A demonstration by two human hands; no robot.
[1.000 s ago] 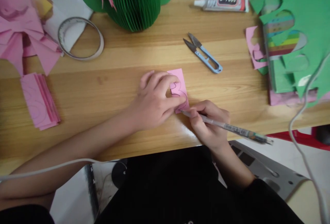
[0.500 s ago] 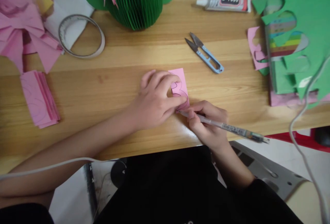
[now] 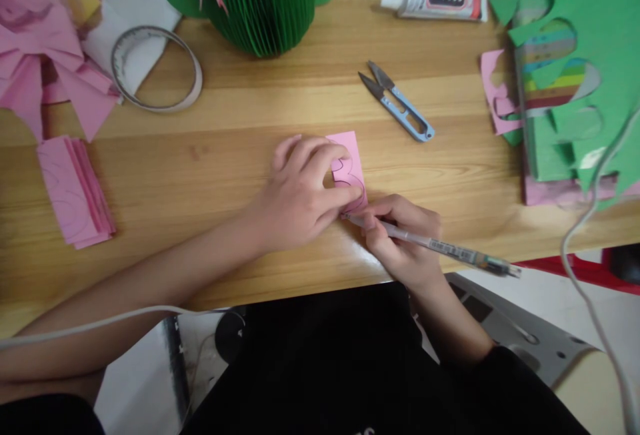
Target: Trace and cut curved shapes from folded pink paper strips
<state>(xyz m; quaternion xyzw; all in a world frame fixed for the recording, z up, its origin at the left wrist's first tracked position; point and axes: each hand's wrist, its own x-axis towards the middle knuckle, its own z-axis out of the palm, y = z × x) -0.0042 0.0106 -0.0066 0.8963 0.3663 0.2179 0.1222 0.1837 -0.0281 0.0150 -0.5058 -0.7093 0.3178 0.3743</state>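
Head view: wooden table (image 3: 225, 168), in front of a seated person in black. Item, pink paper slip (image 3: 345, 145), one, bearing dark curved outlines; lies on the table before the person, partly under the left hand. Left hand (image 3: 305, 191): unclenched, fingers bent and parted, holding the slip down flat. Right hand (image 3: 407, 241): grasping a slender pen (image 3: 450, 251), slanted, its tip at the slip's near end; contact of tip with paper too small to tell. Beyond the slip: blue-handled snips (image 3: 400, 105), blades parted; above them, a glue tube (image 3: 443, 5) marked B-7000, lying flat. Far side: green pleated paper ball (image 3: 265, 8) with a small pink bow attached. Left side: tape ring (image 3: 195, 91), partly over white paper; large pink bow (image 3: 40, 41); stack of pink slips (image 3: 70, 195), outlined on top. Right side: green cut-out sheets (image 3: 615, 41), piled; pink offcut (image 3: 487, 81) beside them.
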